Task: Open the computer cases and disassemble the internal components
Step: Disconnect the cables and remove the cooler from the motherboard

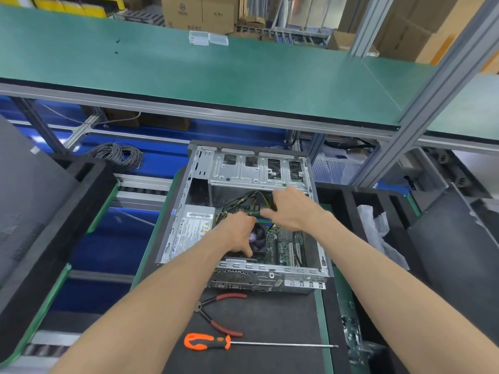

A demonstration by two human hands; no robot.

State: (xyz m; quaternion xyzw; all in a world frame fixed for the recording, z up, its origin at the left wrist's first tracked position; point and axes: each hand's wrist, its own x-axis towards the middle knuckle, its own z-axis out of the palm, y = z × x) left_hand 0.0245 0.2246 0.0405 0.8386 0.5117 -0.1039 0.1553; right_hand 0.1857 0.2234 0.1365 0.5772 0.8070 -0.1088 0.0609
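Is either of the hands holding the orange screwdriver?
No, the orange screwdriver lies on the mat while both hands, left and right, are inside the case.

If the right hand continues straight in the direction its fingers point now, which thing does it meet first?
The right hand points left and slightly away, over the motherboard. The first thing in that line looks to be the yellow-black cable bundle, though depth is unclear.

Open computer case [243, 211] at frame centre; pliers [216, 314] below it, screwdriver [243, 343] lower still; cable coil [118, 156] upper left of case; shelf [189, 76] above.
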